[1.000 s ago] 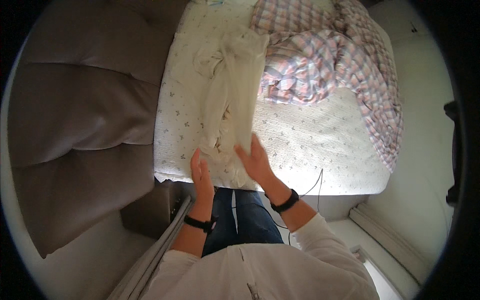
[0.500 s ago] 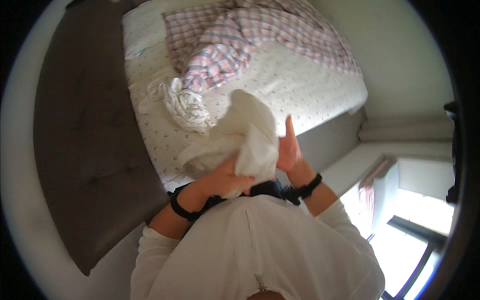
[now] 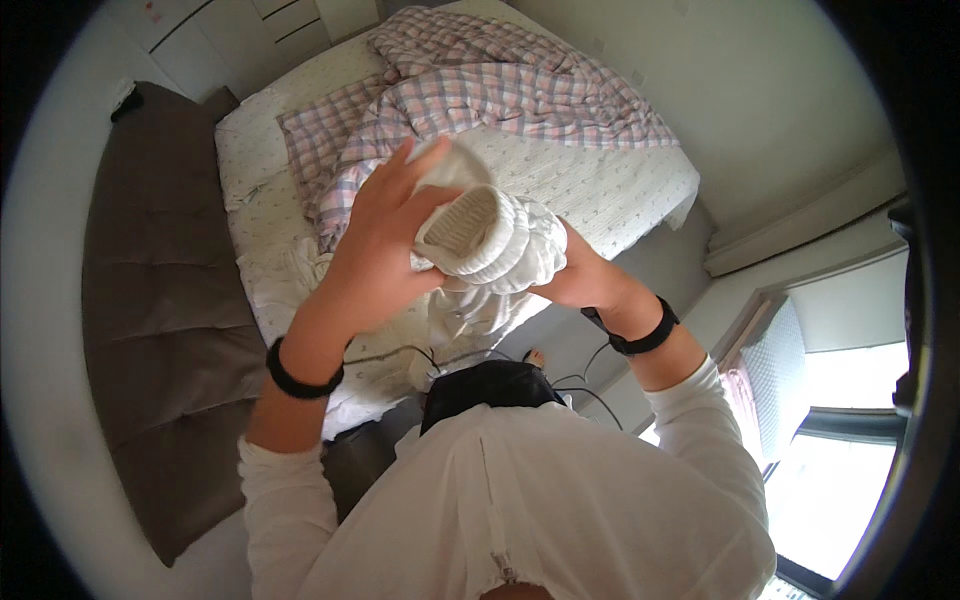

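A white garment (image 3: 515, 250) is bunched up in front of me, its round ribbed opening (image 3: 465, 228) facing up and toward me. Loose folds of it hang below. My left hand (image 3: 385, 235) grips the near left side of the opening, fingers reaching over the top edge. Another white part of the cloth shows blurred behind those fingers. On the other side, my right hand (image 3: 580, 272) holds the bunched fabric, with most of its fingers hidden behind it. A crumpled white cloth (image 3: 308, 262) lies on the bed, partly covered by my left arm.
The bed (image 3: 590, 190) has a pale patterned sheet and a rumpled pink-grey checked blanket (image 3: 500, 95). A brown padded headboard (image 3: 170, 300) runs along the left. Dark cables (image 3: 598, 400) hang near my waist, and a bright window (image 3: 835, 490) stands at lower right.
Both hands have risen and moved away from my body with the garment. The cloth, loosely draped before, is now gathered with its ribbed opening showing. My right hand has closed on it.
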Tool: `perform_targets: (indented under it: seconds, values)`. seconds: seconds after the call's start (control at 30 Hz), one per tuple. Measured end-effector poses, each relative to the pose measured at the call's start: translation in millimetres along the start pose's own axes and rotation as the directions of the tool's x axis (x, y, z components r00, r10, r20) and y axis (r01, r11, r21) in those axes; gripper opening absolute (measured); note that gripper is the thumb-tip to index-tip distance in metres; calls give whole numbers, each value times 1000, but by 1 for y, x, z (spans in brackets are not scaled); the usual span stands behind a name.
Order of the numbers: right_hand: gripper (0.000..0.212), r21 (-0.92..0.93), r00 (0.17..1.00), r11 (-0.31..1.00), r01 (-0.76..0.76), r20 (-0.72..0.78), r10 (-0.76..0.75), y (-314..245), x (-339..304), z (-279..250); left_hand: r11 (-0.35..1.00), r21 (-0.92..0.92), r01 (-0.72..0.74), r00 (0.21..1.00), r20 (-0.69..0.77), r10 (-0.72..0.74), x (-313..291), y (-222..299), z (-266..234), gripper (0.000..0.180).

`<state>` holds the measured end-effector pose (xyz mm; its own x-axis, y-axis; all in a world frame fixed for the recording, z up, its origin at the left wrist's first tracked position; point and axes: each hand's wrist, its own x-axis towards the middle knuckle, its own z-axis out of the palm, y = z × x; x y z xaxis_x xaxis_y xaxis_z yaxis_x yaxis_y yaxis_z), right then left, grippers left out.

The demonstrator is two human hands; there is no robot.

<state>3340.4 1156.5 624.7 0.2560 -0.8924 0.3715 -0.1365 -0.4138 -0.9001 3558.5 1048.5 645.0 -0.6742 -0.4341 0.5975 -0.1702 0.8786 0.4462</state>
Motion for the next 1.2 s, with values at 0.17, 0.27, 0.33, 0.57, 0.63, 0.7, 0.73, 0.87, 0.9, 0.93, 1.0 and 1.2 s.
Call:
perform_targets:
  seconds: [0.17, 0.27, 0.33, 0.57, 0.63, 0.7, 0.73, 0.87, 0.9, 0.93, 1.0, 1.2]
  values:
    - [67, -1, 974, 978, -209, 83, 209, -24, -12, -114, 806, -370, 461, 828, 506, -242, 69, 8, 23, 30]
    - [78, -132, 998, 989, 64, 23, -62, -36, -4, -143, 819, -444, 363, 875, 464, -137, 105, 23, 40, 25]
    - [80, -313, 986, 935, 166, 44, -160, -40, 10, -153, 834, -474, 283, 877, 480, -25, 137, 26, 42, 21]
    - [25, -444, 966, 894, 67, -195, -169, -68, 35, -214, 920, -319, 228, 908, 411, -83, 196, 43, 10, 22]
    - [23, -444, 969, 888, 119, -144, -202, -92, 35, -240, 916, -149, 373, 663, 734, -151, 187, 51, 14, 39]
    - [21, -403, 975, 895, 191, -25, -220, -121, 40, -259, 970, -93, 225, 581, 812, -57, 176, 53, 22, 44]
    - [20, -449, 984, 883, 136, -42, -172, -136, 38, -264, 979, -158, 126, 618, 784, 47, 173, 50, 22, 45]
    - [21, -721, 969, 648, -245, -153, 195, -183, 18, -288, 919, 392, 45, 612, 716, -336, 210, 5, -16, 42]
    - [23, -759, 934, 560, -333, -187, 303, -188, 13, -293, 869, 494, -36, 637, 681, -361, 229, -8, -32, 35]
    - [26, -772, 920, 525, -358, -195, 339, -189, 10, -299, 929, 370, 8, 753, 609, -249, 237, -20, -41, 31]
    - [32, -796, 891, 459, -395, -209, 404, -187, 2, -310, 974, 224, -2, 869, 482, -109, 257, -31, -54, 35]
    - [25, -964, 973, 154, -216, -200, 117, -172, -18, -317, 932, 294, -214, 896, 440, 67, 289, -6, -86, 45]
